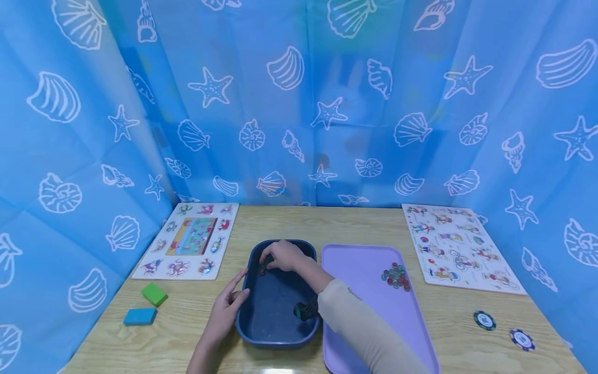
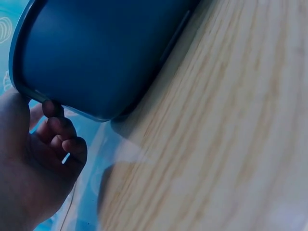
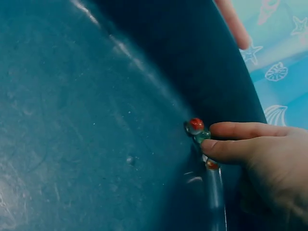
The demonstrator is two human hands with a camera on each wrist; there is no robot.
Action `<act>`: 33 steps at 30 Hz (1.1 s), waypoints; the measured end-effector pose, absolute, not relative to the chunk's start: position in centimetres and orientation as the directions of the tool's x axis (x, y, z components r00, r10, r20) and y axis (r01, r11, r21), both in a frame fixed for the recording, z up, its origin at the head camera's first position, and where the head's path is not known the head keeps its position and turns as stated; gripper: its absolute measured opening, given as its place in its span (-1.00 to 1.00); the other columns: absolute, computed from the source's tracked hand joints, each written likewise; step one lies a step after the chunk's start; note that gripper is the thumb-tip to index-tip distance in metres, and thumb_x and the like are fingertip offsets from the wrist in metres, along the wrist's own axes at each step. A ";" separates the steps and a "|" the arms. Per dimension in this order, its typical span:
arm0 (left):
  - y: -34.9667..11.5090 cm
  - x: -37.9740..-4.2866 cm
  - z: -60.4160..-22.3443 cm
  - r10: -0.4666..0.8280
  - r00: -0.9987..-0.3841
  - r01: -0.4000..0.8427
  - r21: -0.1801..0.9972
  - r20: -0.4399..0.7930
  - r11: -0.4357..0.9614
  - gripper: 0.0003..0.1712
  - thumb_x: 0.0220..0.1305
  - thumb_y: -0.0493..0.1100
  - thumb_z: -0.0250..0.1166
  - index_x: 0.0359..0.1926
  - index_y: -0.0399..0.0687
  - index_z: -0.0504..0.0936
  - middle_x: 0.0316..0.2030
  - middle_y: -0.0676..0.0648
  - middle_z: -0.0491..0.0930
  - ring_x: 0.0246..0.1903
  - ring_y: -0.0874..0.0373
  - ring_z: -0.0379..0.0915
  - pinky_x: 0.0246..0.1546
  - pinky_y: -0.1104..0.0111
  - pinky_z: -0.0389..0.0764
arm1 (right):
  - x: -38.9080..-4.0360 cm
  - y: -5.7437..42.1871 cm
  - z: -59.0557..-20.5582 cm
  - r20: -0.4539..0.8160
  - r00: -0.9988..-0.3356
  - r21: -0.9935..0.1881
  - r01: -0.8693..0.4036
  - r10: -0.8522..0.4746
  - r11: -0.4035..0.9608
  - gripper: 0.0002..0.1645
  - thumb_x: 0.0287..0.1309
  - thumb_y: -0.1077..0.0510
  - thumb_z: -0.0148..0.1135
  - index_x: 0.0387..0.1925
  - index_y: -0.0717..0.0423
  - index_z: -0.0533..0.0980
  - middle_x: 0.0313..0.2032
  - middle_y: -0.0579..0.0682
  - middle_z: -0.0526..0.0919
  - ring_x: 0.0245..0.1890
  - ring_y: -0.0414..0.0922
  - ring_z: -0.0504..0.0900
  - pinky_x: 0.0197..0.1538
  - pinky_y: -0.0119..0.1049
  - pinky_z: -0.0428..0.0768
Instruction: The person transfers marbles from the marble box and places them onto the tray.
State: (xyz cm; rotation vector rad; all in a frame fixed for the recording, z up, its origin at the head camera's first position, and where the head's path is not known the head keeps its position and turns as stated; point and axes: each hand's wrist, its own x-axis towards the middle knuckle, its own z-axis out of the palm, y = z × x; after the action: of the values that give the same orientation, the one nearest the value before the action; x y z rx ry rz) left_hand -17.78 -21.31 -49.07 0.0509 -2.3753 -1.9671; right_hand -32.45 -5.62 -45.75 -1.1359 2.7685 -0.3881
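Observation:
In the head view, a dark blue bin [image 1: 275,344] stands on the wooden table. My right hand [image 1: 284,255] reaches into its far left corner. In the right wrist view, thumb and forefinger pinch a green glass marble [image 3: 204,136]. A red marble [image 3: 196,125] lies against it, and an amber-coloured marble [image 3: 212,165] shows just below the thumb. My left hand [image 1: 226,306] rests against the bin's left rim, with thumb and forefinger touching it apart from each other. In the left wrist view, its other fingers [image 2: 61,127] bend loosely outside the wall.
Right of the bin lies a lilac tray [image 1: 362,254] with a cluster of red and green marbles [image 1: 396,276]. Picture puzzle boards [image 1: 154,266] [image 1: 460,244] lie on both sides. Green [image 1: 154,294] and blue blocks [image 1: 140,317] sit left; poker chips [image 1: 484,320] lie right.

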 end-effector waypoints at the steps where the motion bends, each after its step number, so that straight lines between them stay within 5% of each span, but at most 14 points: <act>1: -21.3 -17.8 -49.0 -0.063 -0.998 0.010 0.981 0.023 0.192 -0.49 0.28 -0.14 0.07 0.24 0.31 0.27 -0.68 -0.08 0.42 -0.72 0.21 0.30 -0.62 0.43 0.37 | -32.5 -5.6 -45.8 -0.015 -0.710 -0.277 -0.674 -0.704 0.685 -0.79 0.03 0.01 0.25 -0.22 -0.24 0.59 -0.20 -0.28 0.59 -0.24 -0.27 0.54 -0.14 -0.36 0.47; 14: -20.9 -17.7 -49.1 -0.054 -0.998 0.024 0.982 0.034 0.186 -0.49 0.28 -0.17 0.07 0.23 0.29 0.28 -0.71 -0.04 0.35 -0.75 0.23 0.24 -0.65 0.44 0.33 | -32.5 -5.2 -46.3 -0.028 -0.704 -0.299 -0.671 -0.709 0.678 -0.78 0.02 -0.04 0.23 -0.22 -0.26 0.58 -0.30 -0.29 0.57 -0.45 -0.33 0.46 -0.33 -0.42 0.42; 20: -21.0 -17.5 -48.5 -0.053 -0.998 0.021 0.984 0.032 0.179 -0.48 0.28 -0.16 0.07 0.25 0.20 0.27 -0.62 -0.20 0.48 -0.64 0.17 0.39 -0.53 0.42 0.44 | -32.7 -3.8 -43.5 0.071 -0.688 -0.423 -0.676 -0.722 0.603 -0.80 0.06 -0.01 0.21 -0.23 -0.20 0.59 -0.49 -0.24 0.51 -0.57 -0.27 0.36 -0.42 -0.44 0.34; 26: -21.1 -17.8 -49.1 -0.081 -0.997 0.001 0.982 0.017 0.189 -0.48 0.27 -0.15 0.08 0.23 0.30 0.28 -0.68 -0.11 0.44 -0.68 0.18 0.37 -0.58 0.41 0.43 | -32.3 0.5 -40.1 0.211 -0.718 -0.542 -0.651 -0.663 0.531 -0.79 0.07 0.01 0.21 -0.21 -0.14 0.60 -0.79 -0.15 0.16 -0.75 -0.20 0.13 -0.58 -0.41 0.16; 33: -20.9 -17.7 -49.2 -0.094 -0.995 0.007 0.978 0.027 0.208 -0.48 0.27 -0.14 0.08 0.24 0.28 0.28 -0.59 -0.16 0.52 -0.62 0.17 0.42 -0.54 0.42 0.46 | -31.3 7.8 -40.2 0.261 -0.761 -0.562 -0.620 -0.594 0.548 -0.80 0.07 0.05 0.22 -0.22 -0.10 0.60 -0.79 -0.15 0.15 -0.75 -0.21 0.12 -0.61 -0.38 0.17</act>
State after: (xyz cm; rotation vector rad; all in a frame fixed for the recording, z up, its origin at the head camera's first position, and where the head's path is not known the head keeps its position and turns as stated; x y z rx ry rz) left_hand -17.69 -20.91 -49.17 0.0858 -2.3778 -1.9264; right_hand -31.28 7.77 -40.19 -1.0974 2.7985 -1.0420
